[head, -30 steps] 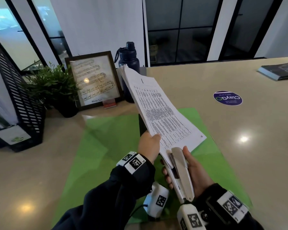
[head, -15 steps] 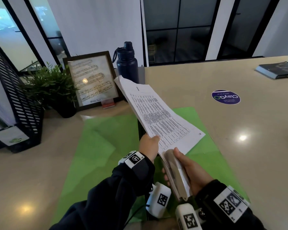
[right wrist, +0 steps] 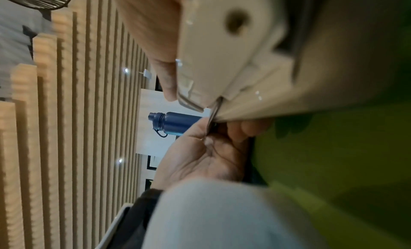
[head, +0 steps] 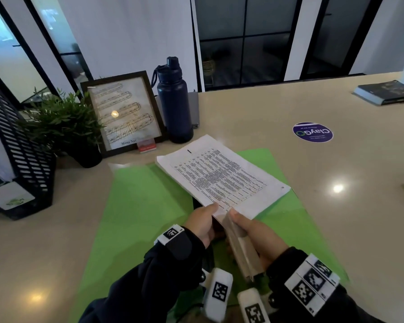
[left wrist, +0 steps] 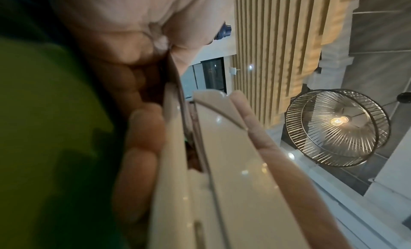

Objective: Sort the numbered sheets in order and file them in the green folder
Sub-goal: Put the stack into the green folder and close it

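A stack of printed white sheets is held low over the open green folder, which lies flat on the beige table. My left hand pinches the stack's near corner, thumb on top. My right hand grips a beige stapler, its mouth over that same corner of the sheets. In the left wrist view the stapler fills the middle, with the right hand's fingers wrapped under it. The right wrist view has the stapler's nose above my left hand.
A dark blue bottle, a framed picture and a potted plant stand behind the folder. A black mesh file rack is at the left. A round purple sticker and a dark book lie to the right.
The sheets have tilted down from upright to nearly flat over the folder. The stapler has closed in on the stack's near corner.
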A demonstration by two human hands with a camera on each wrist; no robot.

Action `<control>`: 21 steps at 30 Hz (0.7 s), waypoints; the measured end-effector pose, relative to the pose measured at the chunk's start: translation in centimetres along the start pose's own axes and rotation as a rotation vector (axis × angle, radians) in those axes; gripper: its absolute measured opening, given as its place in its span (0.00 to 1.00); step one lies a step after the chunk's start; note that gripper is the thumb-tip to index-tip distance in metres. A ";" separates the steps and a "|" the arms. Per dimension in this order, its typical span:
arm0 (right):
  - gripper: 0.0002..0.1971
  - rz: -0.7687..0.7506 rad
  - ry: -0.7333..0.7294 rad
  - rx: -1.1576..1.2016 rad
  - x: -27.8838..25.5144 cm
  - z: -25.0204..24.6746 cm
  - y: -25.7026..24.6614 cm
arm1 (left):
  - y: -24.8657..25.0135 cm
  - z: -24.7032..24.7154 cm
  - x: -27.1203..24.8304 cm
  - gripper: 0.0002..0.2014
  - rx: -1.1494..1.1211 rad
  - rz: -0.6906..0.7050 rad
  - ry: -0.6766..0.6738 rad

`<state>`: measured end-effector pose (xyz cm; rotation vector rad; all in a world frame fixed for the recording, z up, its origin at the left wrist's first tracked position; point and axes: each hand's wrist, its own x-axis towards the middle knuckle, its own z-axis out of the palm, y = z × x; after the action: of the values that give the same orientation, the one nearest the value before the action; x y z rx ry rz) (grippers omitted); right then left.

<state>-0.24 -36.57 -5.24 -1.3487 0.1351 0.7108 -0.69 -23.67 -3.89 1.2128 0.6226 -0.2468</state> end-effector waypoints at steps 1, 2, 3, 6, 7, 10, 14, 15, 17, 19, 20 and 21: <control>0.21 -0.006 0.006 -0.012 0.1 0.1 0.0 | -0.2 0.0 -0.2 0.18 0.004 0.005 -0.023; 0.23 -0.011 0.009 -0.019 0.1 0.2 0.1 | -0.4 0.0 -0.4 0.21 0.013 0.009 -0.067; 0.24 -0.020 0.012 -0.019 0.1 0.3 0.0 | -0.6 0.0 -0.7 0.25 0.032 0.016 -0.109; 0.25 -0.064 0.028 0.011 -0.1 0.5 0.1 | -1.0 0.1 -1.5 0.33 0.086 0.087 -0.167; 0.23 -0.072 0.042 0.005 -0.1 0.6 0.2 | -1.1 0.1 -1.7 0.35 0.078 0.111 -0.183; 0.20 -0.108 0.079 -0.053 -0.2 0.8 0.4 | -1.2 0.2 -2.5 0.33 0.073 0.136 -0.221; 0.16 -0.150 0.104 -0.078 -0.4 1.1 0.6 | -1.7 -0.1 -2.7 0.29 0.034 0.115 -0.215; 0.13 -0.164 0.105 -0.082 -0.4 1.1 0.6 | -1.8 -0.2 -2.7 0.27 0.018 0.114 -0.214; 0.11 -0.187 0.105 -0.098 -0.5 1.2 0.6 | -1.9 -0.2 -2.6 0.21 -0.025 0.101 -0.220; 0.11 -0.207 0.103 -0.098 -0.6 1.4 0.8 | -2.1 -0.2 -2.6 0.15 -0.053 0.075 -0.225; 0.11 -0.215 0.106 -0.090 -0.7 1.4 0.8 | -2.1 -0.2 -2.6 0.12 -0.062 0.067 -0.223; 0.10 -0.224 0.112 -0.083 -0.8 1.5 0.9 | -2.2 -0.1 -2.7 0.11 -0.066 0.068 -0.218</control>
<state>-1.79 -35.48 -5.25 -1.4572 0.0429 0.4566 -4.00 -24.69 -4.12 1.1236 0.3966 -0.2944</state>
